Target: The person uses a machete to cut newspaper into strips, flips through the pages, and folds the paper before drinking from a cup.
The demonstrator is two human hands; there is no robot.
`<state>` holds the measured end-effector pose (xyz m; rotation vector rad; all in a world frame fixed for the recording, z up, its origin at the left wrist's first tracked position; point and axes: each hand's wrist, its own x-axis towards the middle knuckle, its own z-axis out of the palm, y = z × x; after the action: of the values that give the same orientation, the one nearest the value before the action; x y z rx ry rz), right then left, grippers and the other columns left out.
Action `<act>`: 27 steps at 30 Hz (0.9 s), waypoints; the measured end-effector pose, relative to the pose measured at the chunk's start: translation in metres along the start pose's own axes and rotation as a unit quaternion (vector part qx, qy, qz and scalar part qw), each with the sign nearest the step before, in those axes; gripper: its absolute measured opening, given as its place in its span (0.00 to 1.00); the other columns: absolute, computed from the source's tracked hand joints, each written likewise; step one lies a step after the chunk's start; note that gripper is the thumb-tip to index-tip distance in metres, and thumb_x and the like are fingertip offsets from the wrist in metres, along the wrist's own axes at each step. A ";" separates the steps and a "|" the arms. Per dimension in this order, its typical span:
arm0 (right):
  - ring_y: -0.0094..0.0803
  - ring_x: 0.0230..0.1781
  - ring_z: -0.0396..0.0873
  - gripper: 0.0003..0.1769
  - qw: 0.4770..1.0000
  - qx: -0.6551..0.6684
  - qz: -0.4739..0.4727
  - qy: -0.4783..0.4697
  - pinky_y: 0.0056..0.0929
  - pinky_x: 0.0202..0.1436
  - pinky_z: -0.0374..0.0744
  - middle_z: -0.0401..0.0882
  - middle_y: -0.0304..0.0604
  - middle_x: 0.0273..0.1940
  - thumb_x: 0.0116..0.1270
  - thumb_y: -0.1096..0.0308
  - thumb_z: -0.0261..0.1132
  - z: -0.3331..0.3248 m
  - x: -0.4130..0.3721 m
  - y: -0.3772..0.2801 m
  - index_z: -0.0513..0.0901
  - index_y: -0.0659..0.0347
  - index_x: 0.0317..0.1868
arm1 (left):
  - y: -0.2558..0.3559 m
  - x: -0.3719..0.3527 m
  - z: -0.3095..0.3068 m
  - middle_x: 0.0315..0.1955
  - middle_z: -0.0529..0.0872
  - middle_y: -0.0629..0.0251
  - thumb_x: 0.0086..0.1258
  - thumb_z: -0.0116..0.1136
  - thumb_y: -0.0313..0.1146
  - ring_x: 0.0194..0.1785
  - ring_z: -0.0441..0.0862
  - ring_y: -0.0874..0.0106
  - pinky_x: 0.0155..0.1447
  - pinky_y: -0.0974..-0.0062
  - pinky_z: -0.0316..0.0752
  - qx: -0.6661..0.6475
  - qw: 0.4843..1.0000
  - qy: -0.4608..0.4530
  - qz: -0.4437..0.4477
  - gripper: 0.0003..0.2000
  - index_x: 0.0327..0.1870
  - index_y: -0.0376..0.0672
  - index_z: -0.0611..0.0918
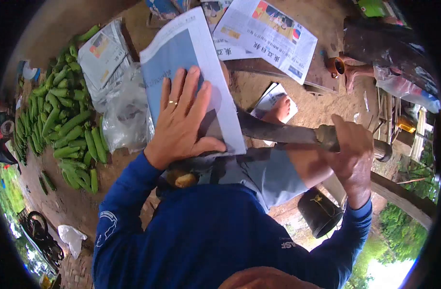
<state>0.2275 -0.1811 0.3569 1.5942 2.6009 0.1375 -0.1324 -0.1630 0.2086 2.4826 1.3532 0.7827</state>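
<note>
My left hand [182,113], a ring on one finger, lies flat with fingers spread on a folded newspaper [225,115] over my lap. The paper's upper face shows a large blue-grey panel. My right hand [352,149] is wrapped round the handle of a machete [283,131]. Its dark blade points left toward the newspaper, and the far end of it is hidden at the paper's right edge. Beyond my left hand, a crumpled clear plastic bag [126,111] sits near a stack of folded newspapers [102,55].
A big heap of green ridged vegetables [61,113] covers the left side. More newspaper sheets [273,36] are spread at the top. Cut paper [266,103] lies under my foot. A black bucket [319,212] stands at lower right, near a wooden beam [403,195]. Another person's foot [352,77] shows at upper right.
</note>
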 end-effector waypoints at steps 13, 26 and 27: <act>0.47 0.47 0.78 0.44 0.999 0.037 0.017 0.006 0.48 0.54 0.73 0.80 0.47 0.48 0.45 0.57 0.78 0.023 -0.014 -0.010 0.77 0.60 0.66 | -0.079 -0.043 -0.018 0.66 0.79 0.53 0.82 0.54 0.51 0.66 0.79 0.65 0.70 0.67 0.74 -0.641 0.593 0.078 -0.480 0.31 0.72 0.31 0.71; 0.49 0.49 0.79 0.39 0.994 0.107 0.028 0.007 0.47 0.54 0.75 0.82 0.50 0.47 0.48 0.60 0.78 0.042 0.015 -0.022 0.79 0.63 0.62 | -0.058 -0.036 -0.032 0.56 0.86 0.62 0.75 0.68 0.36 0.56 0.84 0.69 0.60 0.69 0.80 -0.587 0.661 0.176 -0.433 0.21 0.64 0.35 0.80; 0.48 0.48 0.79 0.38 0.994 0.104 0.017 0.021 0.46 0.52 0.75 0.81 0.49 0.46 0.49 0.58 0.79 0.042 0.018 -0.023 0.80 0.63 0.61 | -0.057 -0.035 -0.032 0.54 0.86 0.63 0.75 0.68 0.36 0.55 0.84 0.71 0.59 0.71 0.80 -0.564 0.684 0.193 -0.420 0.20 0.62 0.35 0.81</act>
<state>0.2046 -0.1743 0.3116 1.7185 2.6972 -0.1035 -0.2059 -0.1620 0.1988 0.6423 1.2629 1.3134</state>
